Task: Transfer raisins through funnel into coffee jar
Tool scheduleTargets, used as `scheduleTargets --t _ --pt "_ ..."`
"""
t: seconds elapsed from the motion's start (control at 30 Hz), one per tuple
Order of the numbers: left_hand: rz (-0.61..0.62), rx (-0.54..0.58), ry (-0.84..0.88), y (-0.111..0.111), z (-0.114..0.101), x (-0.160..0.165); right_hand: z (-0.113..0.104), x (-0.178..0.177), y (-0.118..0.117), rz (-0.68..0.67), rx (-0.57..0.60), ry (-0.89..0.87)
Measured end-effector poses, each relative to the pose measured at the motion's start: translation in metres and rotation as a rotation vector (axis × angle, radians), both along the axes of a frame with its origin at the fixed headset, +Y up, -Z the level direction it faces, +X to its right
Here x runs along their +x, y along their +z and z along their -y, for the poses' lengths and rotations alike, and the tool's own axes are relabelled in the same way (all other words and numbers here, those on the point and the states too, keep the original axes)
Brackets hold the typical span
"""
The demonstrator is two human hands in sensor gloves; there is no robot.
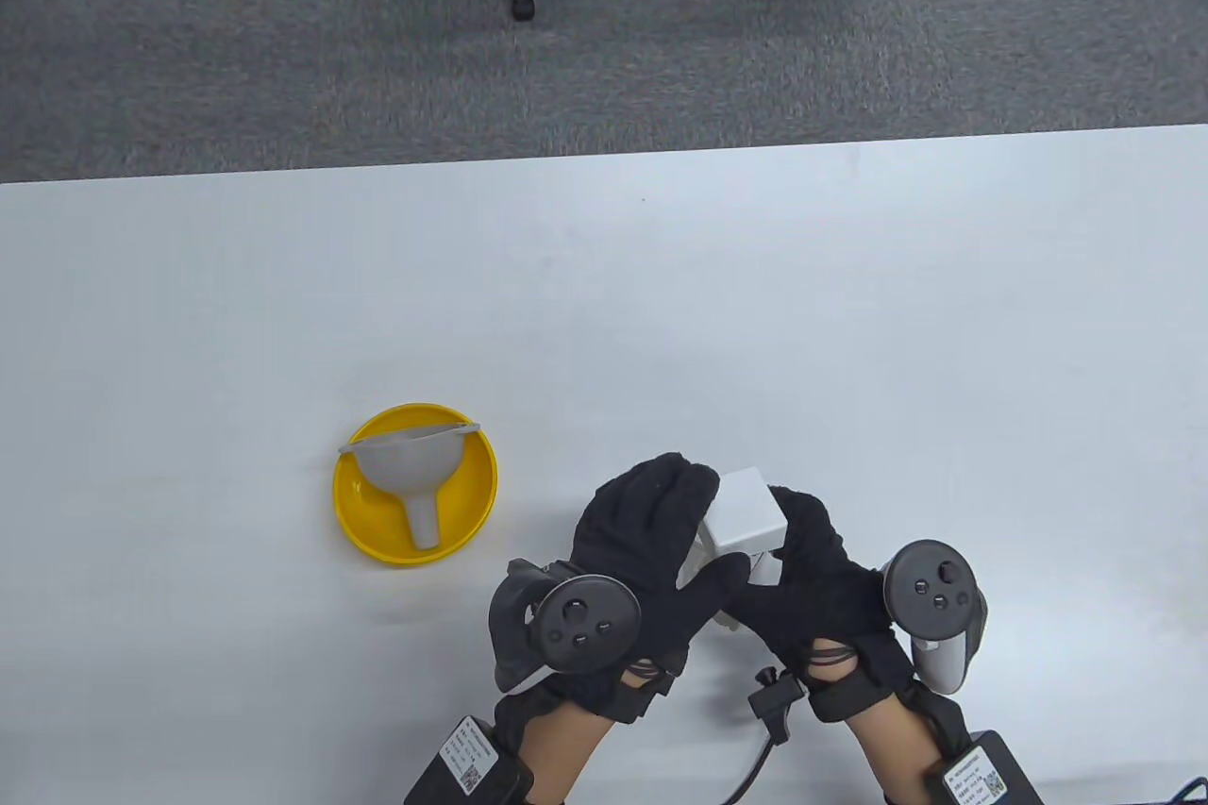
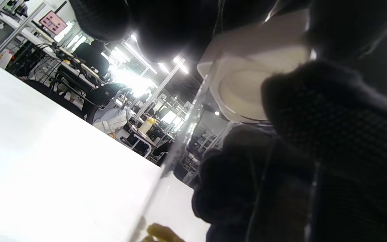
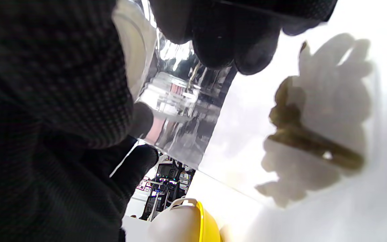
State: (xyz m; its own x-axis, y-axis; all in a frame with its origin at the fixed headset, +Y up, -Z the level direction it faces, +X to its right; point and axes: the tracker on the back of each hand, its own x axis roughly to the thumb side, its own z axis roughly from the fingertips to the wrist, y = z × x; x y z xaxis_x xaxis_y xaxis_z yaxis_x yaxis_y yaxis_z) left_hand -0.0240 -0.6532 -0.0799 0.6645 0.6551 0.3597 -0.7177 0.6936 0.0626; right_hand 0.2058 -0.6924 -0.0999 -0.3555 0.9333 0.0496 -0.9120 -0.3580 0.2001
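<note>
Both hands sit at the table's near edge, wrapped around the coffee jar. Left hand (image 1: 651, 541) grips the jar (image 1: 722, 574) from the left, fingers curled over its side. Right hand (image 1: 816, 578) grasps it from the right, fingertips on the square white lid (image 1: 744, 511). Jar body is clear; right wrist view shows the glass wall (image 3: 180, 111) under the gloved fingers (image 3: 227, 43); lid still on. Left wrist view shows the lid's underside (image 2: 247, 90) against the glove. Yellow bowl (image 1: 472, 503) stands left of the hands, well apart, with the grey funnel (image 1: 411, 465) lying in it, spout toward the near edge. Raisins: can't tell where they are. White table (image 1: 849, 324) underneath.
</note>
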Motion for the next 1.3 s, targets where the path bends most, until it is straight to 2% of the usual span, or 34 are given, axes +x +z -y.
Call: scheduleTargets --t 0.13,0.3,0.37,0.4,0.47,0.5,0.6,0.63,0.73,0.83,0.9,1.0,1.2,1.3 --pt "0.123 -0.086 0.188 -0.008 0.007 -0.006 -0.004 0.002 0.0 -0.05 -0.009 -0.069" --pt "0.439 -0.306 0.63 -0.024 0.023 -0.012 -0.007 -0.001 -0.003 -0.243 -0.053 -0.251" --pt "0.545 -0.369 0.703 -0.029 0.029 -0.012 -0.006 -0.006 -0.002 -0.297 -0.089 -0.313" --pt "0.557 -0.378 0.707 -0.03 0.031 -0.012 -0.006 -0.007 -0.002 -0.313 -0.093 -0.313" --pt "0.547 -0.405 0.71 -0.031 0.032 -0.014 -0.005 -0.007 -0.001 -0.278 -0.094 -0.294" --pt "0.499 -0.391 0.679 -0.03 0.029 -0.016 -0.005 -0.006 -0.001 -0.24 -0.082 -0.269" --pt "0.274 -0.266 0.487 -0.023 0.019 -0.021 -0.005 -0.005 0.001 -0.131 -0.032 -0.162" --pt "0.233 -0.229 0.436 -0.02 0.016 -0.021 -0.005 -0.005 0.002 -0.095 -0.013 -0.131" --pt "0.184 -0.144 0.28 -0.013 0.008 -0.015 -0.004 -0.004 0.004 -0.022 0.008 -0.054" --pt "0.13 -0.104 0.205 -0.009 0.006 -0.008 -0.003 -0.005 0.005 -0.03 0.01 -0.045" --pt "0.136 -0.104 0.204 -0.009 0.007 -0.007 -0.003 -0.005 0.005 -0.034 0.007 -0.039" --pt "0.183 -0.131 0.305 -0.011 0.011 -0.009 -0.002 -0.003 0.002 -0.097 -0.013 -0.075" --pt "0.328 -0.218 0.44 -0.019 0.014 -0.018 0.002 -0.004 -0.006 -0.281 -0.11 -0.18" --pt "0.395 -0.256 0.513 -0.023 0.018 -0.02 0.002 -0.006 -0.007 -0.332 -0.12 -0.209"
